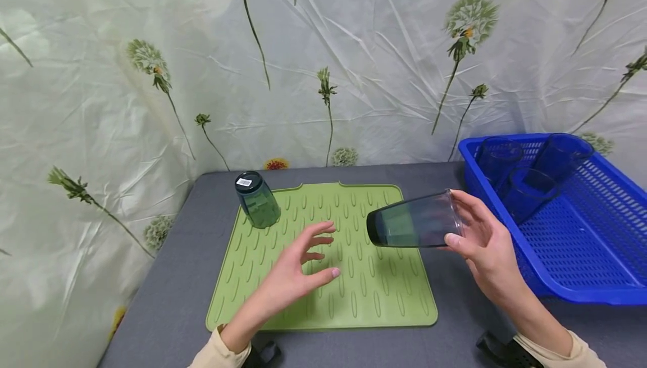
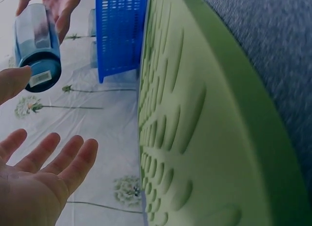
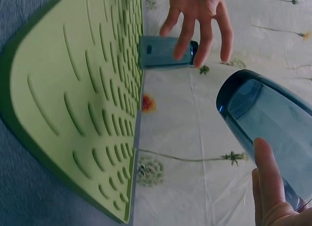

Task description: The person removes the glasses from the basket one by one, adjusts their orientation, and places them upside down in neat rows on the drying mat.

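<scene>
My right hand (image 1: 485, 244) grips a blue-tinted drinking glass (image 1: 417, 221) near its rim, the glass lying almost level with its dark base pointing left. In the right wrist view, fingers curl round the side of that glass (image 3: 273, 123). My left hand (image 1: 298, 269) hovers over the green ridged mat (image 1: 323, 306) with fingers spread, holding nothing; a gap separates it from the glass. A second glass (image 1: 259, 202) stands upside down on the mat's back left corner, a white label on its base.
A blue plastic basket (image 1: 536, 275) stands at the right with several glasses (image 1: 531, 185) inside, towards its left and back. Grey cloth (image 1: 167, 300) covers the table. Behind it hangs a white curtain (image 1: 394, 76) with a dandelion print.
</scene>
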{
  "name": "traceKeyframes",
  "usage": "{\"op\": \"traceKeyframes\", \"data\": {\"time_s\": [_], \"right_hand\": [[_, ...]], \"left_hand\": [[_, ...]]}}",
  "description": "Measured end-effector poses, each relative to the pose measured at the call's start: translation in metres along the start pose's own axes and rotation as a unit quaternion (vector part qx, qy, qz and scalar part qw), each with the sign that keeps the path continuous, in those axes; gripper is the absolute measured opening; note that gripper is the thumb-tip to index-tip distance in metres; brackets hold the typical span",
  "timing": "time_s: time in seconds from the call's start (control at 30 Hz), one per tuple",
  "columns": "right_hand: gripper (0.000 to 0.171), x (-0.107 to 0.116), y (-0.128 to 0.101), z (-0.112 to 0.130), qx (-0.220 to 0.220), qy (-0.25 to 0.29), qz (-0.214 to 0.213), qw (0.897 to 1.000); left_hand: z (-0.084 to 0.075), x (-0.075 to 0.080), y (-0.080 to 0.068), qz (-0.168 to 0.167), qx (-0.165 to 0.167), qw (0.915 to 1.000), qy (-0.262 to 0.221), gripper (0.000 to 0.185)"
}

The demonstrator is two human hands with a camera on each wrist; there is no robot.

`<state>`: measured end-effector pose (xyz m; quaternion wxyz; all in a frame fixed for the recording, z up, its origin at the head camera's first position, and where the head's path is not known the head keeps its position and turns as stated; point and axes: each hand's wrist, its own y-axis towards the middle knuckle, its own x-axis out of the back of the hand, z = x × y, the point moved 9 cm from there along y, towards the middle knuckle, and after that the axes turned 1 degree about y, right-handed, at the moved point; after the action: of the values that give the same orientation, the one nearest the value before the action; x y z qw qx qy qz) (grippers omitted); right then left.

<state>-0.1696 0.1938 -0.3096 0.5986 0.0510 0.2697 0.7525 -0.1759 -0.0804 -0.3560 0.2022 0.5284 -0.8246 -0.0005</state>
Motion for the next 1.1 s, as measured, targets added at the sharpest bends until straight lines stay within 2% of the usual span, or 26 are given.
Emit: {"op": "traceKeyframes", "data": {"time_s": [0.27, 0.43, 0.57, 0.7, 0.87, 1.1], "right_hand": [[0.068, -0.018, -0.003, -0.003, 0.035, -0.015, 0.008, 0.999], [0.07, -0.026, -0.008, -0.009, 0.027, -0.024, 0.024, 0.999], [0.069, -0.033, -0.012, -0.01, 0.038, -0.013, 0.056, 0.998], [0.069, -0.042, -0.014, -0.011, 0.052, -0.001, 0.093, 0.994], [0.069, -0.047, -0.017, -0.019, 0.027, -0.007, 0.108, 0.994], [0.068, -0.05, -0.018, -0.026, 0.011, -0.012, 0.117, 0.993]], "left_hand": [[0.002, -0.011, -0.003, 0.018, 0.008, 0.9989, -0.043, 0.076], [0.002, -0.02, -0.006, 0.028, 0.001, 0.9967, -0.076, 0.075], [0.004, -0.028, -0.006, 0.034, 0.008, 0.9936, -0.108, 0.075], [0.005, -0.034, -0.008, 0.044, 0.007, 0.9927, -0.112, 0.075], [0.009, -0.037, -0.008, 0.05, 0.019, 0.9933, -0.103, 0.077], [0.014, -0.039, -0.007, 0.046, 0.037, 0.9899, -0.128, 0.073]]}}
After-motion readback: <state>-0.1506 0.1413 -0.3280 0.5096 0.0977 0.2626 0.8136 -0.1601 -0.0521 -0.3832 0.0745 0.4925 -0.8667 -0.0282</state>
